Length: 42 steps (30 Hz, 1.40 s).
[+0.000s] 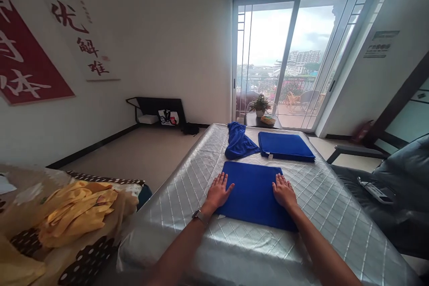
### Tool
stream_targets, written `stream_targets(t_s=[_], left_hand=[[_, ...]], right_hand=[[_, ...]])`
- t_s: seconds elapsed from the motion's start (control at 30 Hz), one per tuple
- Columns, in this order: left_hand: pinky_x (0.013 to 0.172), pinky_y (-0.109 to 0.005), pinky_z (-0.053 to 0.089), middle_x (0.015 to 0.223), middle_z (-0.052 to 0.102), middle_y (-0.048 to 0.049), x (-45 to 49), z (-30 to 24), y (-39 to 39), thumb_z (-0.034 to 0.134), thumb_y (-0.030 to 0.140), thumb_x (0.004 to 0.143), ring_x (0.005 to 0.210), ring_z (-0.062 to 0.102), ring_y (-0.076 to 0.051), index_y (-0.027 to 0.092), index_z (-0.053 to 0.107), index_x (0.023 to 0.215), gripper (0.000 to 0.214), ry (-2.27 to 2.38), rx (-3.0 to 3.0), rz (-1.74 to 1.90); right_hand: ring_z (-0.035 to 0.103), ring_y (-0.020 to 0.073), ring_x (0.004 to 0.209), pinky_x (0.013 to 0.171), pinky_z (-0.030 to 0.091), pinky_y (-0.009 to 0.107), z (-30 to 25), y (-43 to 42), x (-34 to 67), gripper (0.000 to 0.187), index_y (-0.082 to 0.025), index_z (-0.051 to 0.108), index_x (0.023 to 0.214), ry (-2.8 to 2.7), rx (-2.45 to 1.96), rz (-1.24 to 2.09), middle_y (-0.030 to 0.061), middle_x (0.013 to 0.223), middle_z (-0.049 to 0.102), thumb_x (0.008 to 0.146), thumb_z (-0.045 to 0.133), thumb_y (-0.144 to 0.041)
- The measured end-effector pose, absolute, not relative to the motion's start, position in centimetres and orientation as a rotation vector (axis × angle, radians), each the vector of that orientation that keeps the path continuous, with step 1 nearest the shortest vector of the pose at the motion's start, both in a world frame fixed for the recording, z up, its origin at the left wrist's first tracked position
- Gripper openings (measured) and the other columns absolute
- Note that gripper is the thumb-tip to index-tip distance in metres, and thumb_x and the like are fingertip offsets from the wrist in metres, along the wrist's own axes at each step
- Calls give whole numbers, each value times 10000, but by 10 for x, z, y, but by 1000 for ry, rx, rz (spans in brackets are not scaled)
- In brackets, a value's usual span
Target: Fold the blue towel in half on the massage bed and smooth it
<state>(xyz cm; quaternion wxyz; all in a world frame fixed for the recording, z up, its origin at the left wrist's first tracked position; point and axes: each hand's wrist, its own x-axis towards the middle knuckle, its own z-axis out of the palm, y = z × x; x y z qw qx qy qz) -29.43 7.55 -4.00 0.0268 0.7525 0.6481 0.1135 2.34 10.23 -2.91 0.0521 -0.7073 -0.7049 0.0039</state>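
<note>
A blue towel [251,196], folded into a flat rectangle, lies in front of me on a silver quilted cover [181,192]. My left hand [219,191] rests flat on the towel's left edge, fingers stretched out, a watch on the wrist. On the opposite edge my right hand [284,190] lies flat too, its fingers pointing away from me. Beyond it, a stack of folded blue towels [286,145] sits at the far right. Beside that stack is a crumpled blue towel [239,142].
To the left, yellow cloth [80,210] lies on a patterned cover [124,221]. A black armchair [358,183] holding a phone-like handset [377,191] stands at the right. Behind the far edge, a small table [253,120] bears a potted plant [260,105] before sliding glass doors.
</note>
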Motion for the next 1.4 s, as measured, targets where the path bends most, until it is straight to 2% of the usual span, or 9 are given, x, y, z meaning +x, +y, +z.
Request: stream_targets(t_s=[0.17,0.37,0.5,0.7,0.83,0.9,1.1,1.27,1.4], left_hand=[[1245,-447,229,1646,271,-144,-288,-41,76,124,649,1015,1528,230,-273,90,319,1571,812,2007,2342,385],[1241,-465,237,1629,300,-173,-292,-38,74,141,648,1014,1517,261,-293,57,335,1558,827,2052,2348,376],[1245,-479,226,1616,316,-199,-278,-26,67,169,635,1019,1519,254,-305,31,362,1540,821,2134,2385,455],[1241,-410,259,1603,373,-134,-178,-15,36,159,596,1040,1511,285,-228,98,373,1547,742,1512,2654,462],[1262,-377,183,1644,294,-92,-116,-22,22,145,559,1054,1535,207,-186,126,280,1585,698,1237,2724,449],[1263,-389,185,1657,256,-80,-111,-28,21,138,548,1058,1541,181,-186,150,220,1604,681,1217,2723,435],[1262,-443,186,1667,214,-76,-187,-37,22,147,612,1034,1545,166,-221,177,224,1606,723,1459,2617,310],[1261,-476,149,1678,156,-94,-279,-36,10,172,711,987,1552,118,-269,150,219,1606,837,1863,2383,174],[1244,-469,209,1680,162,-93,-307,-46,2,195,683,1001,1551,126,-266,168,196,1612,799,1925,2379,235]], right_hand=[[199,210,1532,1248,101,409,-35,67,23,623,-43,310,1566,-2191,-2057,-102,127,1642,288,1013,189,-304],[202,243,1531,1245,158,423,-52,11,29,672,-32,283,1571,-2217,-2070,-17,139,1649,247,1025,218,-419],[174,239,1536,1249,148,430,-55,1,28,663,-26,281,1570,-2216,-2052,-5,143,1651,227,1029,215,-404],[195,242,1531,1244,167,439,-53,0,25,640,-24,299,1562,-2202,-2049,-41,142,1643,249,1025,218,-363],[199,229,1531,1238,182,436,-50,-5,27,606,-107,360,1558,-2247,-2046,-83,91,1642,279,969,271,-213],[190,231,1533,1239,179,444,-48,-7,27,607,-144,366,1561,-2259,-2041,-67,74,1644,279,963,288,-210],[151,241,1541,1246,135,451,-39,-8,23,629,-71,277,1577,-2245,-2093,39,113,1658,201,1030,231,-377],[133,224,1545,1252,105,440,-43,-8,23,640,-85,257,1588,-2207,-2089,70,96,1668,169,1028,210,-392],[131,218,1545,1251,121,451,-51,-7,26,651,-85,262,1589,-2186,-2060,38,93,1666,179,1020,208,-397]])
